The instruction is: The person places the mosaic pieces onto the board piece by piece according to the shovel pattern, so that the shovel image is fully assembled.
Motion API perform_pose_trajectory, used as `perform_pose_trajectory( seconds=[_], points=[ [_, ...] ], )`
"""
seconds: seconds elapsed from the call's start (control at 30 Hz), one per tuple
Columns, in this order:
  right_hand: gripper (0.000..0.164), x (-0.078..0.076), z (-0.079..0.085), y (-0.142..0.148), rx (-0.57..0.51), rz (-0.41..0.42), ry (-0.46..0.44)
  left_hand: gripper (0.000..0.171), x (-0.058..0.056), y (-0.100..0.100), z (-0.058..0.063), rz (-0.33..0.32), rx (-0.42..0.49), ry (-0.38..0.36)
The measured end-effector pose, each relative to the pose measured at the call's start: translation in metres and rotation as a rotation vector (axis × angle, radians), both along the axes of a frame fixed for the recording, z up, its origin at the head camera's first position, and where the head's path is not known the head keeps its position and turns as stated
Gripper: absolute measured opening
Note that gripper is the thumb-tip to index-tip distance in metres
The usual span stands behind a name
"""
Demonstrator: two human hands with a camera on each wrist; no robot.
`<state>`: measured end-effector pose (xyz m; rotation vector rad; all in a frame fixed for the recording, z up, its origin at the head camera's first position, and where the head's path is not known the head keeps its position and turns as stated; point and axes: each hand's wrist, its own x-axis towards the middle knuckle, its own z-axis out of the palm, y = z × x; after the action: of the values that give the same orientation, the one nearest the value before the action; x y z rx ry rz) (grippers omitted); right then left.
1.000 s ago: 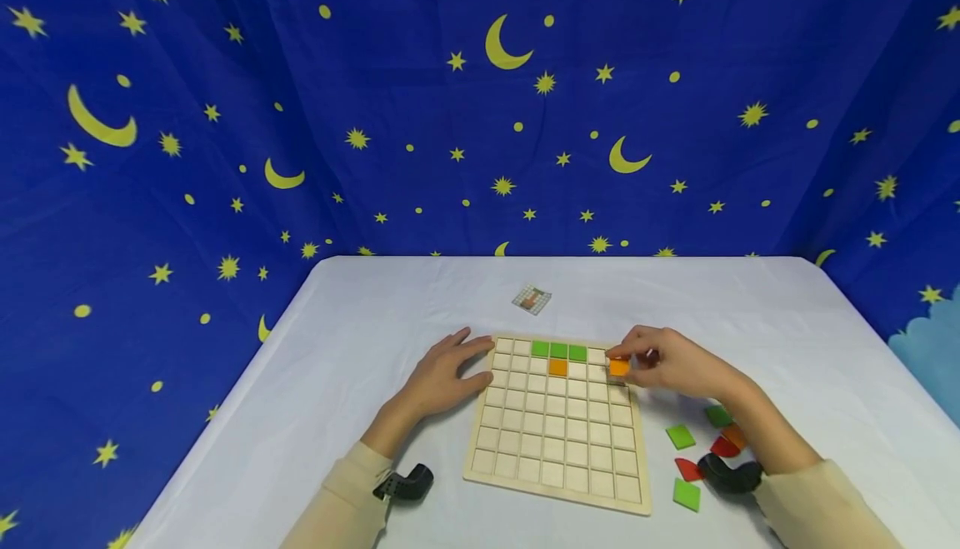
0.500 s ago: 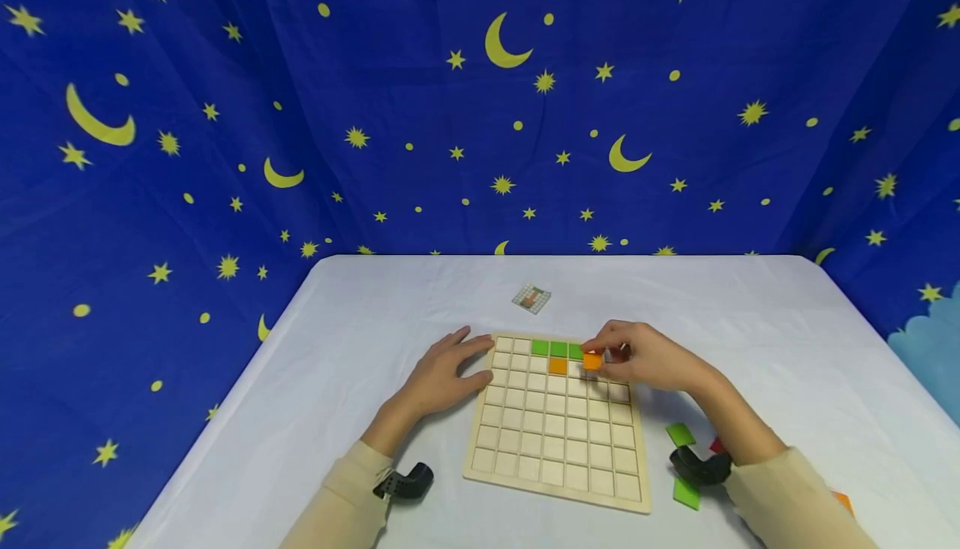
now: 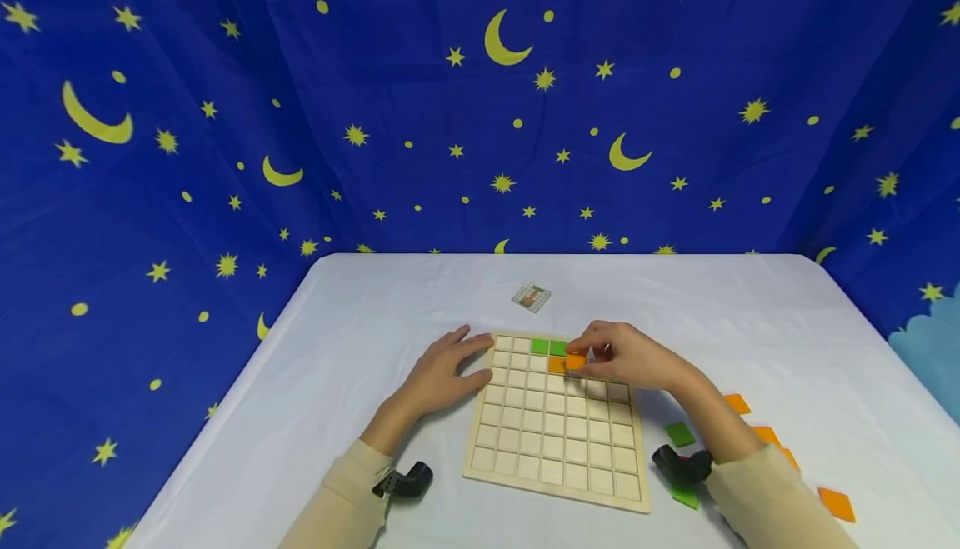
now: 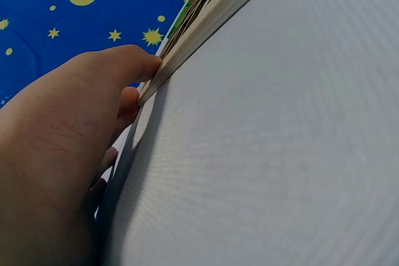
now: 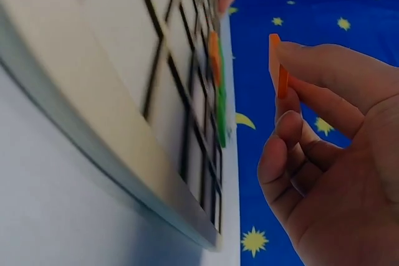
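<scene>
- One risk we see: the right hand (image 3: 633, 357) pinches an orange tile (image 3: 575, 361) above the board (image 3: 555, 449), and a slack pinch could drop it askew across the grid lines.
- Two: we think a low fingertip could nudge the placed orange tile (image 3: 557, 365), just left of the held one.
- Three: the left hand (image 3: 446, 372) grips nothing, its fingers extended against the board's left edge; too hard a push might slide the board.
- Counting, we find one board, one small card (image 3: 532, 297) beyond it and two wrist cameras (image 3: 408, 481).
- On the grid we count one orange and two green tiles (image 3: 540, 346); the right hand may hide more.
- Loose near the right sleeve (image 3: 772, 503), we count four orange tiles (image 3: 836, 504) and two green ones (image 3: 680, 434).
</scene>
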<state>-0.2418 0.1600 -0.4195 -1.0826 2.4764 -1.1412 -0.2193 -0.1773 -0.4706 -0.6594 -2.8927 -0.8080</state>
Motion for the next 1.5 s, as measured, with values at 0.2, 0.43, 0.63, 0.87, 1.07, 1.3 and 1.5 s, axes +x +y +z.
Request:
perform_pose_trajectory(
  seconds=[0.2, 0.43, 0.63, 0.87, 1.07, 1.3, 1.5],
  points=[
    [0.031, 0.004, -0.006, -0.012, 0.055, 0.043, 0.050, 0.055, 0.001, 0.000, 0.001, 0.008, -0.001, 0.001],
    [0.031, 0.008, -0.006, -0.018, 0.119, 0.059, 0.064, 0.056, 0.000, 0.001, 0.002, 0.003, -0.005, 0.002],
    [0.029, 0.010, 0.003, -0.020, 0.096, 0.059, 0.093, 0.055, 0.000, 0.002, 0.001, -0.001, 0.008, 0.003],
    [0.028, 0.007, -0.004, -0.028, 0.101, 0.089, 0.088, 0.056, -0.001, 0.001, 0.001, 0.000, -0.006, -0.001],
    [0.027, 0.008, -0.012, -0.028, 0.120, 0.101, 0.086, 0.056, -0.001, 0.002, 0.002, 0.000, -0.002, -0.006],
    [0.028, 0.007, -0.014, -0.029, 0.116, 0.088, 0.083, 0.056, 0.000, 0.002, 0.004, 0.006, 0.003, -0.005],
    [0.028, 0.007, -0.015, -0.030, 0.095, 0.084, 0.064, 0.056, 0.001, 0.001, 0.004, 0.010, -0.009, -0.015]
  ],
)
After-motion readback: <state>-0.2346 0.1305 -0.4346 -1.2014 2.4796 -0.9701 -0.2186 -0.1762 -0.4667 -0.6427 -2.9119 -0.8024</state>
